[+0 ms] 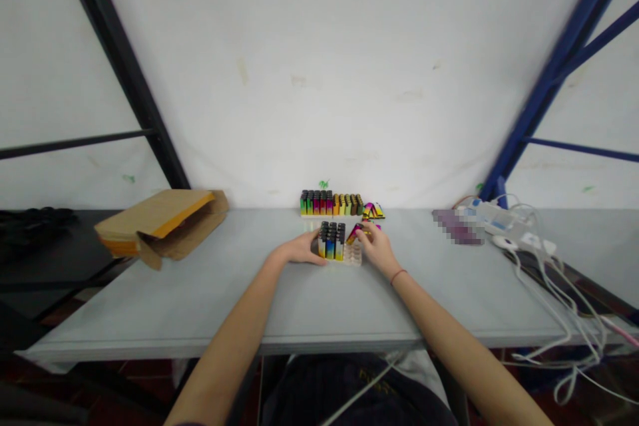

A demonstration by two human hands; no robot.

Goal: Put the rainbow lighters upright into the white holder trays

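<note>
A clear plastic tray (353, 254) stands on the grey table (279, 306), its left part filled with several upright coloured lighters (331, 239). My left hand (299, 249) rests against the tray's left side, fingers curled on it. My right hand (375, 246) is at the tray's right side and pinches a pink and yellow lighter (355, 233) above the empty slots. Behind, by the wall, a second row of lighters (330, 202) stands in a full tray, with a few loose lighters (373, 211) lying at its right end.
An open brown cardboard box (162, 223) lies at the left of the table. A white power strip (492, 216) with tangled white cables (544, 279) sits at the right. Black and blue rack posts flank the table against a white wall.
</note>
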